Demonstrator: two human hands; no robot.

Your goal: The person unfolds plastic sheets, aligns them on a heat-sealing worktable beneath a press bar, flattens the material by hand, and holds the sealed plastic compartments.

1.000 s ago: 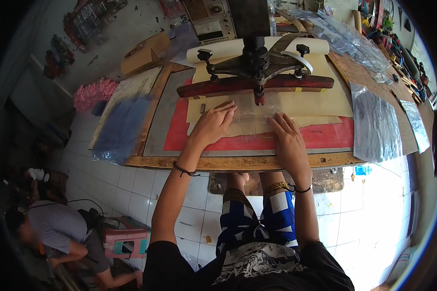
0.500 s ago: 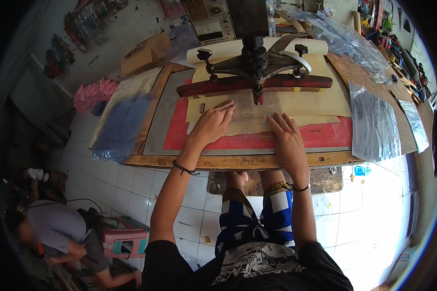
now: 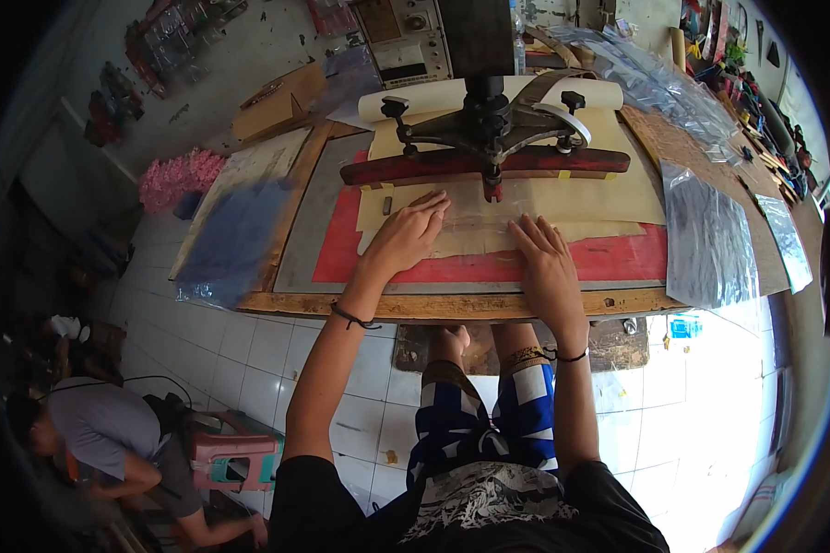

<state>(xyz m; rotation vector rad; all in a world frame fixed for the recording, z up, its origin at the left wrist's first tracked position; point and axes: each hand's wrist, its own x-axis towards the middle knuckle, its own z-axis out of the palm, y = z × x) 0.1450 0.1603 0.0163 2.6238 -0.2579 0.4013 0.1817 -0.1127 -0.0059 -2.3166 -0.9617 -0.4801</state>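
My left hand [image 3: 408,232] lies palm down with fingers stretched on a clear plastic sheet [image 3: 475,219], over tan paper [image 3: 609,205]. On the sheet's other side, my right hand [image 3: 546,253] rests flat too, fingers apart, near the red layer [image 3: 622,256] under the paper. Just beyond my fingertips hangs the curved red bar [image 3: 387,169] of a press machine [image 3: 492,120], with a gap seeming to remain above the sheet. A small dark metal piece [image 3: 387,205] sits on the paper left of my left hand.
A wooden edge [image 3: 433,305] runs along the table front. Bluish plastic sheets [image 3: 235,230] are stacked at left, clear sheets [image 3: 710,235] at right. Behind the bar lies a paper roll [image 3: 581,92]. Another person [image 3: 115,433] bends down at lower left, beside a stool [image 3: 235,456].
Both hands stay in place on the sheet. The view has shifted very slightly; the press bar looks unmoved.
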